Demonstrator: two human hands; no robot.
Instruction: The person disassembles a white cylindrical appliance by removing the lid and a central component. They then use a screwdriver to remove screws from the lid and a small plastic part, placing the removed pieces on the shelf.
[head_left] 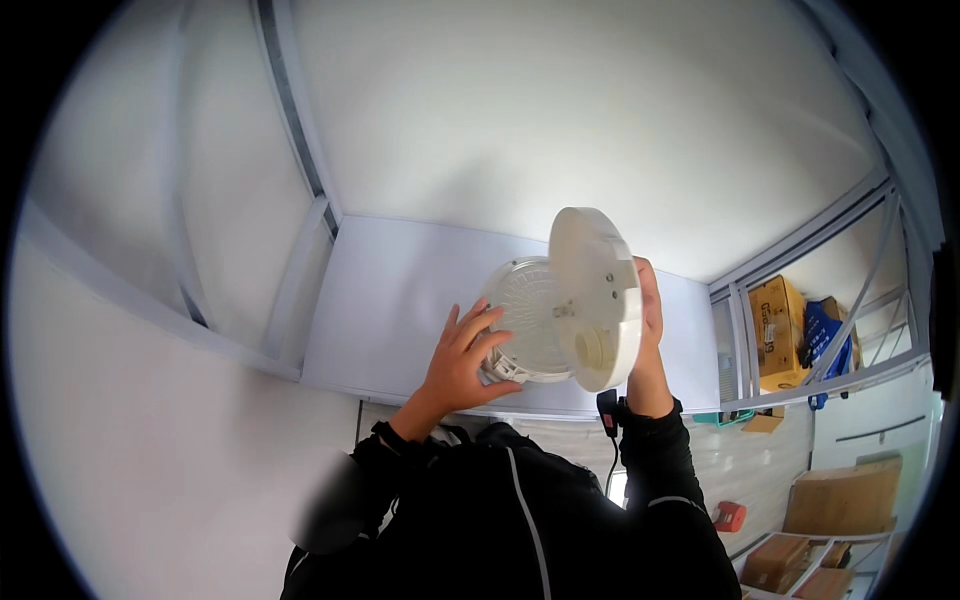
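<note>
My right hand [650, 305] grips the outer edge of a round white plastic cover [592, 290], held up on its side. Small holes, a little clip-like part and a raised round piece show on the cover's face. Behind and to the left of it sits a shallow round dish [528, 320] with a white rim and ribbed, see-through-looking inside. The cover hides the dish's right part; whether the two are joined I cannot tell. At the dish's left rim, my left hand [465, 360] has its fingers spread, with the thumb along the near edge.
Both parts are over a pale table [390, 300] against a white wall. Metal frame posts [300, 130] rise at the left. Beyond the right frame stand a cardboard box [777, 330] and a blue bag [825, 335]. A black cable with a plug-like block [608, 410] hangs by my right wrist.
</note>
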